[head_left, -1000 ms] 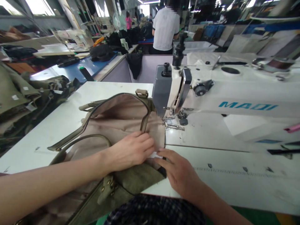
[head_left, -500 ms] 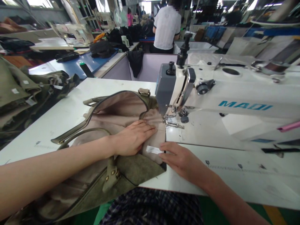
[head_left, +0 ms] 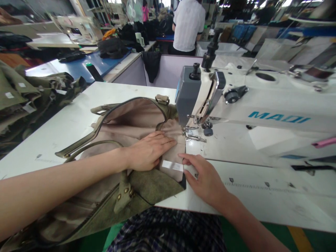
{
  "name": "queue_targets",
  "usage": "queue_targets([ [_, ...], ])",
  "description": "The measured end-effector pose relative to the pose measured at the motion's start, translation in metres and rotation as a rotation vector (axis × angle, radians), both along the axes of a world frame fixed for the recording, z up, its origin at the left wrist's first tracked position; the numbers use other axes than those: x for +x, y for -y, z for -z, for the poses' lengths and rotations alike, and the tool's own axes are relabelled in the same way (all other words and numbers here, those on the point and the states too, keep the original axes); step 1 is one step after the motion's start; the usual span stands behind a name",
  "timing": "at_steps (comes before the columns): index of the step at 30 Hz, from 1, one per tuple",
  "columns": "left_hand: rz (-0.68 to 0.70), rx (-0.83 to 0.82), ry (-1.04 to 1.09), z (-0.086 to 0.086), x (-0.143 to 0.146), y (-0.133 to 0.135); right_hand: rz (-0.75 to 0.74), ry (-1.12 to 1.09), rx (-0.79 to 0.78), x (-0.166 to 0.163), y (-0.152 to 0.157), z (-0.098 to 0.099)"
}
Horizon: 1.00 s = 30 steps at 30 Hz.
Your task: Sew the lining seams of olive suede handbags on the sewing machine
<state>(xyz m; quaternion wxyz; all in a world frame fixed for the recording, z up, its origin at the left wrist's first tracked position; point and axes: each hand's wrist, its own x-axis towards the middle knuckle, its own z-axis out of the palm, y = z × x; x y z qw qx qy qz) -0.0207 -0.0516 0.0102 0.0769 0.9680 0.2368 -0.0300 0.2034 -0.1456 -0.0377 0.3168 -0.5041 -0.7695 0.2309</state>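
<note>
Head view looks down on the olive-green canvas bag with a beige lining [head_left: 131, 122] lying on the white sewing table [head_left: 78, 119], right in front of me and just left of the white industrial sewing machine [head_left: 236, 105]. Its zipped mouth gapes open, showing the pale lining, and a dark zipper runs around the rim in an arch. A canvas strap with brass rivets [head_left: 123, 196] crosses the near olive panel, and a curved handle [head_left: 91, 147] lies along the left side. The bag's long axis runs from the near left corner, where it hangs over the table edge toward my lap, to the far right, where its end sits under the machine's grey head [head_left: 187, 94].

My left hand [head_left: 147, 150] lies flat, fingers stretched out, pressing the lining down. My right hand [head_left: 204, 178] rests open on the table just right of the bag's edge, fingertips touching a small white label [head_left: 172, 165] on the lining.
</note>
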Motion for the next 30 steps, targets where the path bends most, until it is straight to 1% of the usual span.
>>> queue_targets([
  [3,0.01,-0.007,0.006,0.0,0.0,-0.001,0.027,-0.092,-0.064,-0.003,0.0,0.001],
  [5,0.015,-0.02,0.009,0.0,0.0,-0.001,0.021,-0.105,-0.039,-0.005,0.0,0.002],
  [6,0.013,-0.026,0.011,0.0,0.0,-0.002,0.011,-0.081,0.009,-0.006,-0.001,0.002],
  [8,0.01,-0.032,0.018,0.0,0.0,-0.002,0.008,0.018,0.172,-0.008,-0.001,0.004],
  [11,0.008,-0.031,0.016,0.0,-0.001,-0.002,0.08,0.177,0.422,-0.011,0.0,0.006],
  [13,0.006,-0.03,0.012,0.0,-0.001,-0.001,0.096,0.215,0.497,-0.013,0.002,0.006],
  [14,0.006,-0.031,0.01,0.0,-0.001,-0.001,0.079,0.217,0.514,-0.014,0.002,0.005],
  [19,0.016,-0.056,-0.003,-0.001,-0.002,-0.003,-0.097,0.22,0.576,-0.013,0.003,0.004],
  [21,0.026,-0.067,-0.015,-0.003,-0.002,-0.004,-0.153,0.196,0.564,-0.01,0.001,0.004],
  [26,0.05,-0.066,-0.033,-0.005,-0.003,-0.007,-0.172,0.169,0.508,-0.005,0.0,0.004],
  [30,0.051,-0.085,-0.11,-0.003,0.001,-0.008,-0.183,0.178,0.49,-0.006,0.002,0.008],
])
